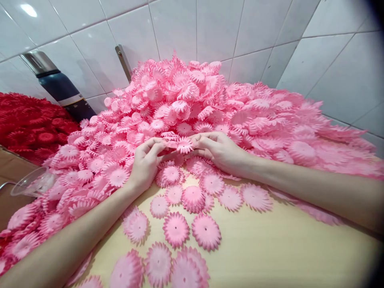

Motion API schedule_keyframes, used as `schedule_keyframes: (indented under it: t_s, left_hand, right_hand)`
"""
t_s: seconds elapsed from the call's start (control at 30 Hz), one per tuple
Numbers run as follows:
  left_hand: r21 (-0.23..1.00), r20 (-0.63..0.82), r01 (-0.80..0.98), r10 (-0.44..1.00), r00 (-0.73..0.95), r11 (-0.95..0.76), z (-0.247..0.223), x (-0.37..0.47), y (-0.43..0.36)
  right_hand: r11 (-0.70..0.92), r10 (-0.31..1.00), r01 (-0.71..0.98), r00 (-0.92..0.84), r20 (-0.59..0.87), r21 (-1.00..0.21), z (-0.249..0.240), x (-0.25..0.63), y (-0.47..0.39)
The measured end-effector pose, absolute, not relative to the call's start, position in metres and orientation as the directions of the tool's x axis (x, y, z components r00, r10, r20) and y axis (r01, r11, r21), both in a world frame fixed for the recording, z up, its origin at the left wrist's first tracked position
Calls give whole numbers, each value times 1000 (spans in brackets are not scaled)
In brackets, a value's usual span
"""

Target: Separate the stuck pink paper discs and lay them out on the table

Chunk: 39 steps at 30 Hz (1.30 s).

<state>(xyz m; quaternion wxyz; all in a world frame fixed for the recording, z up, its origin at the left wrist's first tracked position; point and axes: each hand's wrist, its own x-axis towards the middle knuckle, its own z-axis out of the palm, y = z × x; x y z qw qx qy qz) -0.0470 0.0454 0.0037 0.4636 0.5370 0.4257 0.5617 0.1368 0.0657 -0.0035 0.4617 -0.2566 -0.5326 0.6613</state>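
Pink discs [158, 264] lie loose on the table [279, 248], big pile [180, 90] behind. Left hand [145, 165] and right hand [221, 153] both pinch petals [184, 145].

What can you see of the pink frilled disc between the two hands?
The pink frilled disc looks like thin cloth or paper, with a pale middle and pointed petals around its rim. It roughly faces the camera, between the pinching left hand and right hand, in front of the pink pile. Exact contact is hard to tell.
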Motion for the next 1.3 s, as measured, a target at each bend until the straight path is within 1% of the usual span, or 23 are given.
schedule_keyframes:
  t_s: [0.03, 0.1, 0.17, 0.23, 0.3, 0.37, 0.47, 0.53, 0.7, 0.83, 1.03, 1.3]
  left_hand:
    - [969, 211, -121, 976, -46, -215, 3, -47, 47]
    - [951, 239, -170, 962, -135, -260, 3, -48, 50]
    - [944, 274, -141, 946, -174, -299, 2, -50, 52]
    - [942, 318, -63, 935, -154, -331, 2, -52, 50]
    - [924, 383, 32, 918, -103, -382, 3, -52, 47]
    - [894, 436, 119, 900, -2, -433, 6, -50, 42]
    - [840, 430, 275, 883, 189, -468, 12, -46, 37]
    - [803, 412, 354, 876, 252, -480, 15, -44, 34]
    - [778, 415, 372, 859, 300, -506, 14, -44, 36]
    - [768, 379, 404, 862, 338, -496, 12, -44, 37]
    - [749, 333, 443, 859, 390, -492, 14, -45, 36]
    - [750, 343, 432, 852, 395, -502, 16, -45, 35]
  right_hand:
    - [-42, 894, -380, -426, 135, -924, -2, 136, 65]
    - [-83, 919, -436, -381, 100, -896, 0, 136, 64]
    - [-96, 934, -455, -348, 78, -885, 2, 136, 64]
    - [-85, 933, -434, -350, 81, -897, 2, 136, 64]
    - [-46, 924, -365, -369, 99, -930, 0, 136, 65]
    - [31, 915, -237, -384, 123, -971, -1, 137, 65]
    - [170, 891, -25, -424, 164, -985, 1, 140, 63]
    - [226, 865, 19, -464, 192, -974, 2, 141, 61]
    - [250, 821, -21, -525, 223, -968, 3, 143, 59]
    - [235, 805, -41, -552, 218, -971, 3, 144, 60]
    - [265, 799, -29, -553, 236, -964, 4, 145, 60]
    - [274, 807, -46, -532, 256, -961, 3, 145, 62]
